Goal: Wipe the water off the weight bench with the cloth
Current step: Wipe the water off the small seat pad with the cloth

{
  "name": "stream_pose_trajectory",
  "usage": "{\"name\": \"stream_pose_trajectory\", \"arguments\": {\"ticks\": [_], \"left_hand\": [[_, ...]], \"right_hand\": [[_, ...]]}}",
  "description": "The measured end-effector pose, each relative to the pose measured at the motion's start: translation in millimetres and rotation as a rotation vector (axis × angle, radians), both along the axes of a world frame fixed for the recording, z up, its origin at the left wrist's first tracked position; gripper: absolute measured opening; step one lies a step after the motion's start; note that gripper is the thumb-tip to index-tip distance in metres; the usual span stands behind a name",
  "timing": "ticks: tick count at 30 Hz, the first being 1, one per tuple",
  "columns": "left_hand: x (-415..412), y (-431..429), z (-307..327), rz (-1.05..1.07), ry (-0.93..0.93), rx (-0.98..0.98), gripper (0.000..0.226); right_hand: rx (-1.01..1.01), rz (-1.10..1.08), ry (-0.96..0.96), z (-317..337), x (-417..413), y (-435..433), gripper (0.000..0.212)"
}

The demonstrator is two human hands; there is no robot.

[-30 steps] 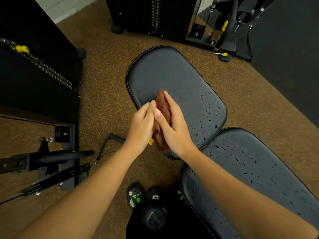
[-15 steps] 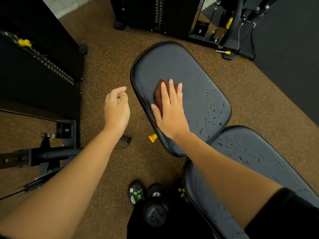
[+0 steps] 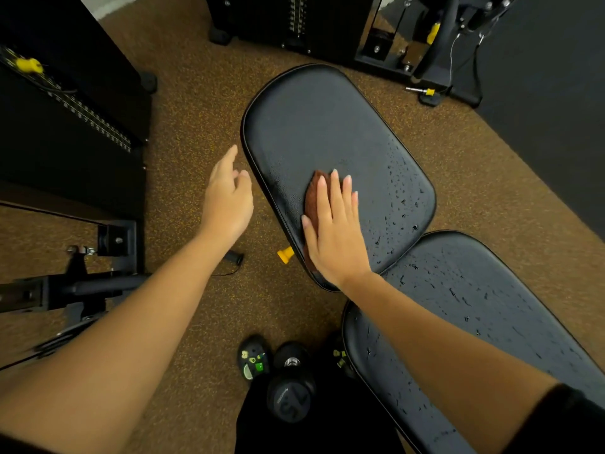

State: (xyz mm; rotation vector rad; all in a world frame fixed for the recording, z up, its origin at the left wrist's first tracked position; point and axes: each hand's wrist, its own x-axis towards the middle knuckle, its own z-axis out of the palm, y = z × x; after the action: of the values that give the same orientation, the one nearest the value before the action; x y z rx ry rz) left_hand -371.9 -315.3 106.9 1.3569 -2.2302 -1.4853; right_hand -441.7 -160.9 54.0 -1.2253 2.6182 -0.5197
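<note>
The black weight bench has two pads: a seat pad point(image 3: 314, 132) in the middle and a longer back pad point(image 3: 491, 316) at the lower right. Water drops speckle the right side of the seat pad and most of the back pad. A brown cloth point(image 3: 312, 199) lies on the seat pad near its left edge. My right hand point(image 3: 334, 231) presses flat on the cloth with straight fingers, covering most of it. My left hand point(image 3: 227, 201) hovers over the floor just left of the seat pad, fingers relaxed and holding nothing.
A yellow adjustment knob point(image 3: 285, 254) sticks out under the seat pad's left edge. A dumbbell point(image 3: 291, 385) and a dark shoe point(image 3: 253, 362) sit on the brown floor near me. Black weight machines point(image 3: 75, 126) stand left and at the back point(image 3: 294, 21).
Both hands held the cloth together a second ago. My left hand then let go and moved off to the left. My right hand flattened on the cloth and now slides it toward me.
</note>
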Motion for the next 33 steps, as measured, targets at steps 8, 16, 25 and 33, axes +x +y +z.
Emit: {"name": "stream_pose_trajectory", "arguments": {"ticks": [8, 16, 25, 33], "left_hand": [[-3, 13, -1, 0.088, 0.123, 0.205, 0.051], [1, 5, -5, 0.115, 0.15, 0.296, 0.052], [1, 4, -7, 0.016, 0.073, 0.194, 0.06], [-9, 17, 3, -0.728, -0.21, -0.695, 0.074]], "right_hand": [[0.057, 0.311, 0.084, -5, 6, 27, 0.057], [-0.011, 0.307, 0.155, 6, 0, -41, 0.058], [0.026, 0.266, 0.124, 0, 13, -18, 0.058], [0.081, -0.01, 0.109, 0, -18, 5, 0.059]]}}
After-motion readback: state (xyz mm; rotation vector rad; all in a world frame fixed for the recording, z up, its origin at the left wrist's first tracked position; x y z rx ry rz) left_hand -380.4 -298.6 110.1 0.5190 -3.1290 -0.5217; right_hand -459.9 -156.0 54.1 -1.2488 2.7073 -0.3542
